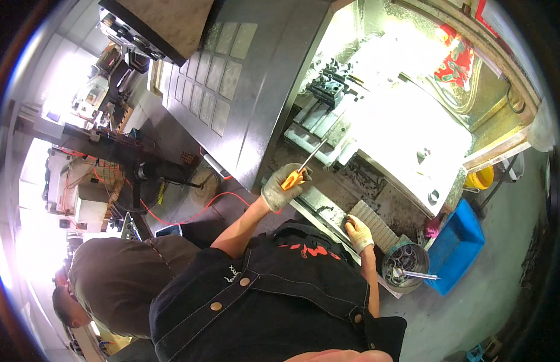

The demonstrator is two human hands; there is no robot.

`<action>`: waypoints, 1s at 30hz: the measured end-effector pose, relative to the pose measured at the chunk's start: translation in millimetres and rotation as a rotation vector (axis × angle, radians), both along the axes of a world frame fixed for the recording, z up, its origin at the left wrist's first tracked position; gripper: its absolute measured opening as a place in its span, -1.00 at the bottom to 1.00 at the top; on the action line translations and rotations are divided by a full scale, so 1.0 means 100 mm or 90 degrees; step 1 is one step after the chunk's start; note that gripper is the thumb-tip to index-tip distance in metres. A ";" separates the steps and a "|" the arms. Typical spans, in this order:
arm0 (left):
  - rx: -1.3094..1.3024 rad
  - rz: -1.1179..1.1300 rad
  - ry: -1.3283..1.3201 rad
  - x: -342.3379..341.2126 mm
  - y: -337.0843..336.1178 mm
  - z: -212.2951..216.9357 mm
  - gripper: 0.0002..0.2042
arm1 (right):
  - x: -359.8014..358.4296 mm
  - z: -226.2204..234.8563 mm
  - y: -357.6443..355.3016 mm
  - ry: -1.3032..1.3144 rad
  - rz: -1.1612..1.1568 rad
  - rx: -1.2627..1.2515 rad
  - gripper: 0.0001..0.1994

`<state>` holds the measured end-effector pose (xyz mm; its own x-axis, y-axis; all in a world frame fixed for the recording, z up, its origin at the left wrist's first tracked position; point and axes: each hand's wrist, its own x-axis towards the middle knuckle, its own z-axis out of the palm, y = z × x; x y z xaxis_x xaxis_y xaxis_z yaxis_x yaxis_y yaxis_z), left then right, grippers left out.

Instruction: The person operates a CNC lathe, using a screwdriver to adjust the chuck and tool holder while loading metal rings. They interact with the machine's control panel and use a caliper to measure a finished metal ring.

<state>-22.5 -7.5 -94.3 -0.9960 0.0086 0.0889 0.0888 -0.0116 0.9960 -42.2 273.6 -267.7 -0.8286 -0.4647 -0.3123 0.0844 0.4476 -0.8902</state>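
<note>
My left hand point(282, 188), in a dirty pale work glove, is closed around the orange handle of a screwdriver point(293, 179). Its metal shaft points up and to the right, into the lit opening of a machine. My right hand point(359, 234), also gloved, rests at the machine's front ledge point(324, 209) with its fingers curled. Something small and dark shows at those fingertips, too small to name. Beside this hand is a row of pale blocks point(375, 224). A round metal bowl point(384, 268) holding several rings point(403, 256) stands farther right, with a slim silvery tool point(422, 275) across it.
Inside the machine are a dark tool block point(329, 83) and a brightly lit white cover point(406, 142). The grey door point(256, 114) stands left of the opening. A blue bin point(464, 241) and yellow bucket point(480, 178) are at right. Another person in brown point(126, 283) is at lower left.
</note>
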 end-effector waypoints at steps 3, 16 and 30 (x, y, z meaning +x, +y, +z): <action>0.033 0.001 -0.085 0.09 -0.01 0.02 -0.56 | 0.00 -0.03 -0.05 -0.018 0.015 0.013 -0.66; 0.004 0.024 -0.007 0.18 0.00 -0.12 -0.58 | 0.03 0.19 -0.24 -0.016 0.059 0.043 -0.63; -0.018 0.029 -0.019 0.21 -0.03 -0.17 -0.57 | 0.10 0.06 -0.33 0.008 0.067 0.055 -0.64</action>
